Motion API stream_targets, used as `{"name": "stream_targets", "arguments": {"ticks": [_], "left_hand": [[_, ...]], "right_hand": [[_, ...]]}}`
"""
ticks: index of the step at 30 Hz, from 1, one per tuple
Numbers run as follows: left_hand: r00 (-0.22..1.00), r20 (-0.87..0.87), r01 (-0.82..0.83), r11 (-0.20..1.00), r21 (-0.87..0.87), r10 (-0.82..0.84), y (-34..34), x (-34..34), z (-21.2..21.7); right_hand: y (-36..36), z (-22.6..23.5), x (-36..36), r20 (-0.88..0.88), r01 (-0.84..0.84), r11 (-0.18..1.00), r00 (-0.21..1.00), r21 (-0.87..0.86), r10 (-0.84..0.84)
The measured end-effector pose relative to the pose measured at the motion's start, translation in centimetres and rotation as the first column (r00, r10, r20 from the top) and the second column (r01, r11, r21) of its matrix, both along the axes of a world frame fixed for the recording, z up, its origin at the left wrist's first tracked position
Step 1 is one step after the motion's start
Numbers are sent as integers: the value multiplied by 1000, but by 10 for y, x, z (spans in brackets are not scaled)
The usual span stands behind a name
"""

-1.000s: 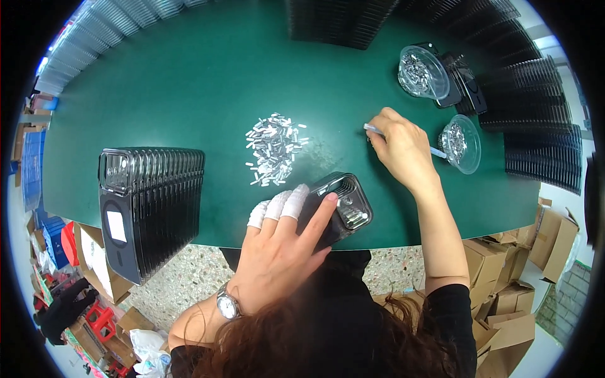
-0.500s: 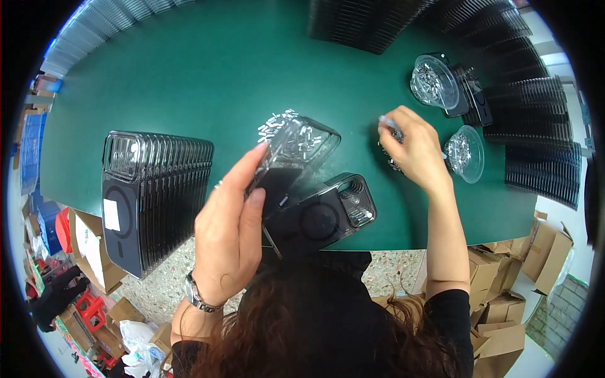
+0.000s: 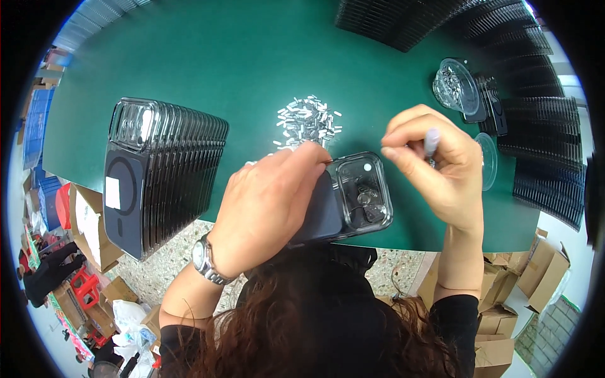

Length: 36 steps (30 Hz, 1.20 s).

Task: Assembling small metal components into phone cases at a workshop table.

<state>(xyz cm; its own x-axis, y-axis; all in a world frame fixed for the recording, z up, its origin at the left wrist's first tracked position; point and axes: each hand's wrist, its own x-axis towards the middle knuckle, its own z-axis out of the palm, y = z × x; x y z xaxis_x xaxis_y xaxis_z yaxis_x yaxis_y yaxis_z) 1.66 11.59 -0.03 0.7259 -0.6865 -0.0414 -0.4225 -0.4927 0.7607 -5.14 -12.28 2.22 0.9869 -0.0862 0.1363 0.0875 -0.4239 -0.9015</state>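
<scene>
Two hands meet over one phone case (image 3: 353, 198): the left hand (image 3: 268, 205) clamps it, long axis running nine to three, camera window toward three o'clock. The right hand (image 3: 438, 167), pinching a small pen-like tool (image 3: 431, 141), hovers just beside that window, nearer it.

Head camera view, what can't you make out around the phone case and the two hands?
- Phone case: its left part is hidden under the left hand.
- Pen-like tool: only the top shows; the right hand hides its tip.
- Pile of small silvery parts: too small to tell what they are.
- Clear dish: contents too small to identify.
- Rows of dark cases: bent and cut off at the fisheye rim.
</scene>
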Motion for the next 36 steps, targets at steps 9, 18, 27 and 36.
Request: {"name": "stream_targets", "arguments": {"ticks": [9,18,27,36], "left_hand": [[999,31,29,999,25,-30,-8,1,-9],[997,47,53,997,63,-56,-5,0,-10],[984,154,80,996,36,-85,-7,-2,-14],[951,287,97,991,88,-118,-4,-8,-16]], "right_hand": [[13,-15,15,-38,-311,847,944,-431,328],[15,-15,15,-271,-303,925,933,-231,238],[24,-11,7,-307,-253,951,932,-175,192],[34,-5,-4,-158,-292,631,952,-719,262]]}}
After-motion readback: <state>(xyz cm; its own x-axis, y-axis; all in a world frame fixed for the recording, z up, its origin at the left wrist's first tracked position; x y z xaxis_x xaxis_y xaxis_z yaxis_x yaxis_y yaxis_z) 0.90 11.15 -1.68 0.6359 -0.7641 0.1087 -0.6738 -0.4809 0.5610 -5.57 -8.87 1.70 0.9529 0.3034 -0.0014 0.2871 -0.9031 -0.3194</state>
